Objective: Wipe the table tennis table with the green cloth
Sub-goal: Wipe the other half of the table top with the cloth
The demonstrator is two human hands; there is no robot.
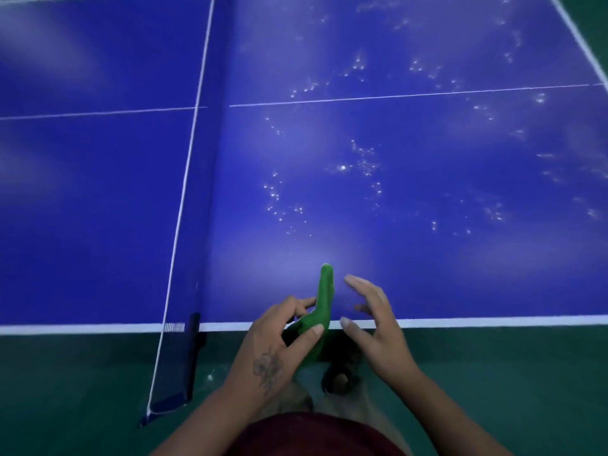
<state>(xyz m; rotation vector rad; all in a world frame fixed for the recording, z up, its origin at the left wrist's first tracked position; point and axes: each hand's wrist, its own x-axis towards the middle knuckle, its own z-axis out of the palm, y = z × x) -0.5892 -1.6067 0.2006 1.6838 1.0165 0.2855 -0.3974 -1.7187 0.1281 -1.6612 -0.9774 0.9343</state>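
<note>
The blue table tennis table (394,199) fills the view, its right half speckled with several white specks and droplets. At its near edge my left hand (279,343) grips the green cloth (324,301), bunched into a narrow upright roll that sticks up over the white edge line. My right hand (371,327) hovers just right of the cloth with fingers spread and relaxed, not touching it.
The net (194,153) runs from the near edge to the far side left of my hands, with its dark clamp post (186,357) hanging off the table edge. Green floor (510,373) lies below the table. My legs and dark red shorts are beneath the hands.
</note>
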